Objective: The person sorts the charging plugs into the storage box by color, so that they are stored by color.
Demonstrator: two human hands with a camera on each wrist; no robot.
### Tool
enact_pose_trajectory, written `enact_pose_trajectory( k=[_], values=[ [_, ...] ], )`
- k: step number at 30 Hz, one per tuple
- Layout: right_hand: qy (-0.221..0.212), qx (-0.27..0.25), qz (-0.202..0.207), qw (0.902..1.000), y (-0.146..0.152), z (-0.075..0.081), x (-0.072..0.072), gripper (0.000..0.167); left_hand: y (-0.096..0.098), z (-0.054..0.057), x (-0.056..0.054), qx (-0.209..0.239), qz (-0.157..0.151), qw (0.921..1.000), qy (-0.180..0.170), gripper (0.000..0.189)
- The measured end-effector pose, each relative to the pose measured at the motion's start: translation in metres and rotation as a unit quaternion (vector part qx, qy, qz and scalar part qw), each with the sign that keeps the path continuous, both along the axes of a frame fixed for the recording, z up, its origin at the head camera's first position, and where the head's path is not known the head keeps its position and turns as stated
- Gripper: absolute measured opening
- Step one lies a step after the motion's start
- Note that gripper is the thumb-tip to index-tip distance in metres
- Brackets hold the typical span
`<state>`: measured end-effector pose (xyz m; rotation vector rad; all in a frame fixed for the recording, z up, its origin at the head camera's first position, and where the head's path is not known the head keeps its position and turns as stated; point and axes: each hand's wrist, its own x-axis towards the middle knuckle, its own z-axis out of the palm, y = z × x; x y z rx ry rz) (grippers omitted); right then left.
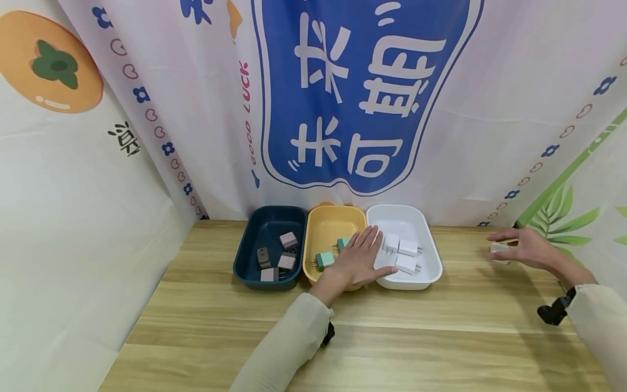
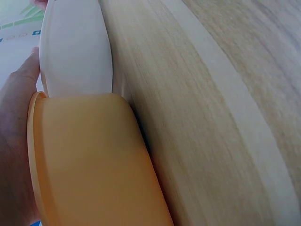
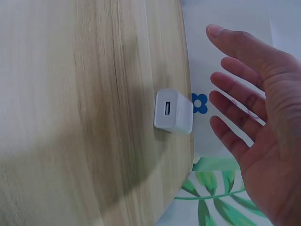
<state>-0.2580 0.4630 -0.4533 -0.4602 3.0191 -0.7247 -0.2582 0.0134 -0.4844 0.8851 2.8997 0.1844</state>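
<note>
A white USB charger plug stands on the table, its port showing in the right wrist view. Beside it my right hand has its fingers loosely spread, apart from the plug. In the head view this hand hovers above the plug. My left hand lies flat across the yellow tray and the edge of the white tray, fingers straight. Green charger plugs sit in the yellow tray, partly under the hand. White charger plugs lie in the white tray.
A dark blue tray at the left of the row holds several pinkish and brown charger plugs. All three trays stand side by side at the back of the wooden table. A printed curtain hangs behind them.
</note>
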Motion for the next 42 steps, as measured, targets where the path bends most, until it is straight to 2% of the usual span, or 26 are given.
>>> enact_pose_trajectory(
  k=[18, 29, 37, 42],
  values=[
    [0.003, 0.008, -0.014, 0.9999, 0.007, -0.012, -0.003, 0.055, -0.001, 0.001, 0.002, -0.006, -0.003, 0.9999, 0.011, 0.102],
    [-0.034, 0.004, -0.028, 0.999, 0.009, -0.02, -0.002, 0.059, -0.001, 0.002, 0.003, -0.006, -0.004, 0.9999, 0.011, 0.102],
    [-0.007, -0.019, -0.022, 0.9996, 0.008, -0.027, -0.002, 0.056, -0.001, 0.003, 0.003, -0.014, 0.001, 0.9998, 0.012, 0.103],
    [-0.004, -0.016, -0.022, 0.9996, 0.009, -0.03, -0.002, 0.056, 0.0, 0.002, 0.003, -0.015, 0.0, 0.9998, 0.013, 0.102]
  ],
)
